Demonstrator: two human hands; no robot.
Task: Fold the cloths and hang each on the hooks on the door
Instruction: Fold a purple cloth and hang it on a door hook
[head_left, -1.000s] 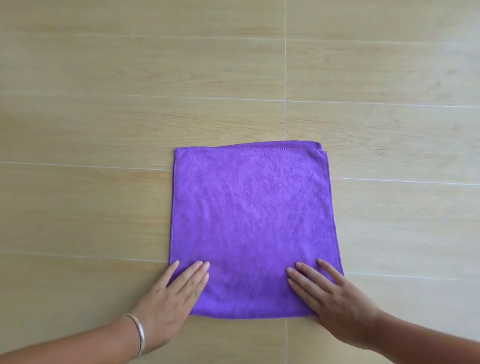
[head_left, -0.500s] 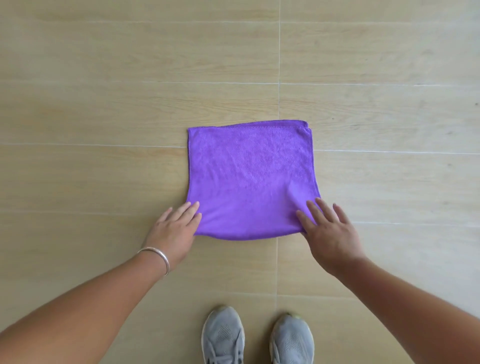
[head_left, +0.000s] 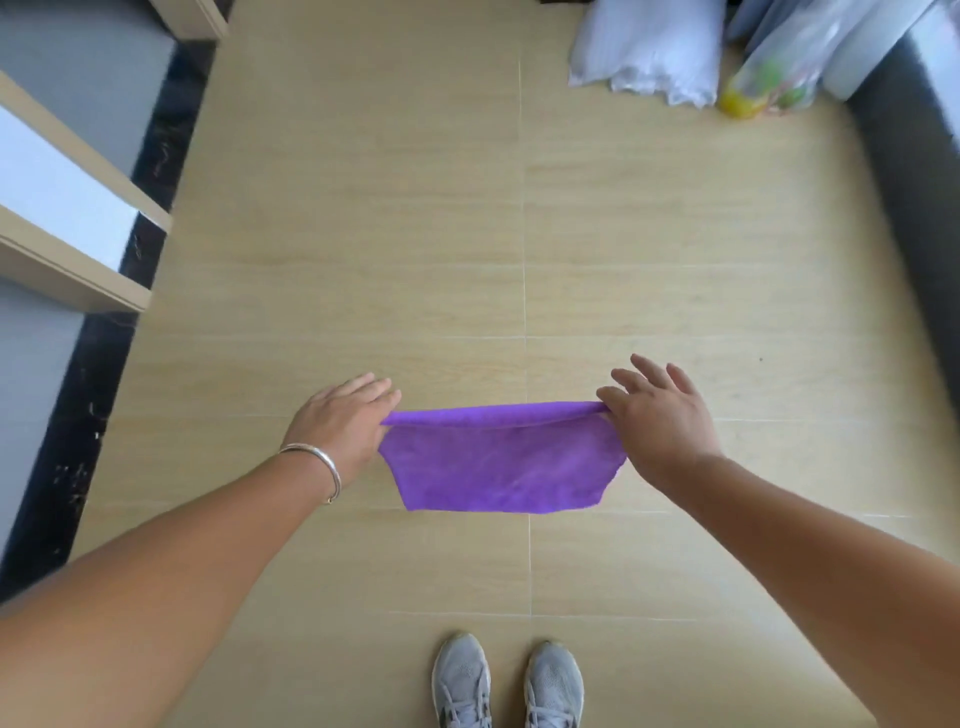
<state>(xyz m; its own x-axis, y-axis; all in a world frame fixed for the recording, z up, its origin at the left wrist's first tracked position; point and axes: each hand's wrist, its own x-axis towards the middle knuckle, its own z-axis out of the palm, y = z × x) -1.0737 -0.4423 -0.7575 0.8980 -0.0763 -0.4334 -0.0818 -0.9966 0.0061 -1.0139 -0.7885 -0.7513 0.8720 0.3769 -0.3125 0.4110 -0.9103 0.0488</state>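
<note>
A purple cloth (head_left: 501, 462) hangs in the air above the wood-look floor, stretched between both hands, its lower part drooping toward me. My left hand (head_left: 340, 423), with a silver bracelet on the wrist, pinches the cloth's upper left corner. My right hand (head_left: 657, 415) pinches the upper right corner with thumb and forefinger while the other fingers spread out. No door hooks are in view.
My grey shoes (head_left: 506, 680) stand on the floor (head_left: 415, 234) below the cloth. White plastic bags (head_left: 649, 49) and a clear bag with coloured items (head_left: 774, 78) lie at the far right. Wooden door frames (head_left: 78, 244) line the left; a dark skirting (head_left: 914, 223) runs along the right.
The cloth lay flat on the floor with both hands at its near corners. Now I stand upright and the cloth is lifted off the floor, held by two corners.
</note>
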